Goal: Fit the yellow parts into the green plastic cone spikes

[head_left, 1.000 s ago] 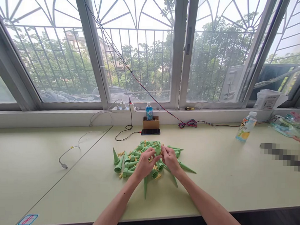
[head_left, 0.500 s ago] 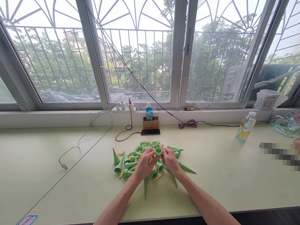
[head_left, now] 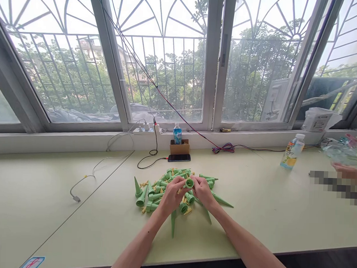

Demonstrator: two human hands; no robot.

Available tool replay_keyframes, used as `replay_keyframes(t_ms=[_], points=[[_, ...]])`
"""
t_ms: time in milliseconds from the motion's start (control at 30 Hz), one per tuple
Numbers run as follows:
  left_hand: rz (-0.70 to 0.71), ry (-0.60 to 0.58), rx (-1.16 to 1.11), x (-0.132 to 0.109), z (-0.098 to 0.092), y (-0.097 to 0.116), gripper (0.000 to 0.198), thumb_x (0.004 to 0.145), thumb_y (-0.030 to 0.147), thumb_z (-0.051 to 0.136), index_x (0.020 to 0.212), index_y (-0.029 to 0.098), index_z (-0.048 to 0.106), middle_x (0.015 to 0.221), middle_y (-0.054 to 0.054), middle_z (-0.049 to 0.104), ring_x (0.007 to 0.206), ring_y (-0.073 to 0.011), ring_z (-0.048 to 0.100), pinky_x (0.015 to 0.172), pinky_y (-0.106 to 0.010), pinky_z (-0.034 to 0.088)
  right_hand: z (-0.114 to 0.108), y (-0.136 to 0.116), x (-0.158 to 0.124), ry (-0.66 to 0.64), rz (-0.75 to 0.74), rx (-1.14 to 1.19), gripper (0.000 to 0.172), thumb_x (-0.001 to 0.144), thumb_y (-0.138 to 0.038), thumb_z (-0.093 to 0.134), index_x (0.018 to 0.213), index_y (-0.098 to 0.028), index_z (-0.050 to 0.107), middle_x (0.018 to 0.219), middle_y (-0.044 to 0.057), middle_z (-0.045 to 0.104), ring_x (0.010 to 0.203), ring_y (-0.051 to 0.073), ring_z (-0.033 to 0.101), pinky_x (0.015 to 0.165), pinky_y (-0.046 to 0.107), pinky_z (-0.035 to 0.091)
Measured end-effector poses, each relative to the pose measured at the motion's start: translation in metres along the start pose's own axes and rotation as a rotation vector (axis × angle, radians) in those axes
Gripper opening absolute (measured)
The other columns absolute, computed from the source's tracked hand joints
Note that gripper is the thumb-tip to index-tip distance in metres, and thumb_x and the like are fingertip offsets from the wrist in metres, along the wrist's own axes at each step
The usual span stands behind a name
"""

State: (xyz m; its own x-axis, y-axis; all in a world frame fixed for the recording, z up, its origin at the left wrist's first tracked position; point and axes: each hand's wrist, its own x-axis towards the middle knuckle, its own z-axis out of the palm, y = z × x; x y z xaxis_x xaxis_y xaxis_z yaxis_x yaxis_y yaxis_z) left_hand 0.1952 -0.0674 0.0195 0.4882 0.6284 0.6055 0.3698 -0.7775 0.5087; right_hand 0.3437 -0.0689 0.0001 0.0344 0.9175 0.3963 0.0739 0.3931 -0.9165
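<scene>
Between my two hands is a green plastic watering spike [head_left: 189, 183], its round open end turned up toward me. My left hand [head_left: 172, 193] is closed on its left side, and the fingers of my right hand [head_left: 202, 190] pinch it from the right. Most of its body is hidden by my hands. Under and around them lies a loose pile of similar green spikes [head_left: 155, 196], with small yellow plastic pieces [head_left: 188, 211] scattered among them. One spike [head_left: 137, 187] stands point up at the pile's left edge.
Behind the pile, a phone [head_left: 179, 158] lies before a small cardboard box [head_left: 179, 148] and a blue bottle [head_left: 177, 134]. Farther right stands a drink bottle [head_left: 292, 152]. Another person's hand [head_left: 349, 171] is near clear plastic bags [head_left: 342, 149]. A white cable [head_left: 73, 195] crosses the left side.
The held spike's open end has tilted more toward me and dropped slightly. Yellow pieces that showed by my left fingers are out of sight. At right, the other person's hand has moved left.
</scene>
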Motion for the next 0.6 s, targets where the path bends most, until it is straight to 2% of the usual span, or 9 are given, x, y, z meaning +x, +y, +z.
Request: replay_keyframes(t_ms=[267,367,467,533,600], points=[[-0.018,0.032,0.026,0.000,0.005,-0.003,0.023,0.094,0.032,0.047,0.092,0.019,0.066,0.086,-0.006,0.057,0.070,-0.0147,0.052,0.067,-0.027,0.044,0.002,0.001,0.002,0.065,-0.024,-0.001,0.050,0.092,-0.055,0.040,0.056,-0.022,0.032,0.045,-0.006,0.029,0.040,0.009,0.026,0.041,0.025,0.024],[-0.051,0.062,0.071,-0.001,0.008,-0.008,0.019,0.093,0.028,0.049,0.101,0.020,0.063,0.089,-0.005,0.058,0.070,-0.0148,0.053,0.068,-0.027,0.045,0.002,0.000,0.001,0.101,-0.049,-0.031,0.048,0.093,-0.055,0.039,0.058,-0.022,0.034,0.047,-0.006,0.030,0.042,0.010,0.027,0.043,0.025,0.025],[-0.115,0.128,0.078,-0.001,0.011,-0.010,0.024,0.092,0.032,0.049,0.110,0.021,0.059,0.094,-0.006,0.060,0.067,-0.0146,0.054,0.063,-0.027,0.046,0.000,-0.003,0.000,0.157,-0.085,-0.076,0.047,0.093,-0.054,0.039,0.060,-0.021,0.035,0.048,-0.006,0.033,0.045,0.010,0.028,0.045,0.024,0.026],[-0.163,0.174,0.041,0.000,0.011,-0.010,0.024,0.092,0.037,0.048,0.103,0.019,0.059,0.090,-0.005,0.061,0.064,-0.0144,0.054,0.060,-0.027,0.045,-0.001,-0.005,0.000,0.199,-0.114,-0.114,0.047,0.094,-0.054,0.038,0.060,-0.021,0.035,0.049,-0.006,0.034,0.046,0.010,0.028,0.046,0.024,0.025],[-0.210,0.181,-0.033,0.001,0.011,-0.008,0.031,0.094,0.043,0.044,0.087,0.017,0.060,0.079,-0.004,0.061,0.062,-0.0144,0.054,0.058,-0.025,0.043,-0.001,-0.007,0.000,0.225,-0.142,-0.163,0.048,0.094,-0.053,0.037,0.059,-0.020,0.035,0.049,-0.005,0.034,0.047,0.010,0.027,0.047,0.024,0.024]])
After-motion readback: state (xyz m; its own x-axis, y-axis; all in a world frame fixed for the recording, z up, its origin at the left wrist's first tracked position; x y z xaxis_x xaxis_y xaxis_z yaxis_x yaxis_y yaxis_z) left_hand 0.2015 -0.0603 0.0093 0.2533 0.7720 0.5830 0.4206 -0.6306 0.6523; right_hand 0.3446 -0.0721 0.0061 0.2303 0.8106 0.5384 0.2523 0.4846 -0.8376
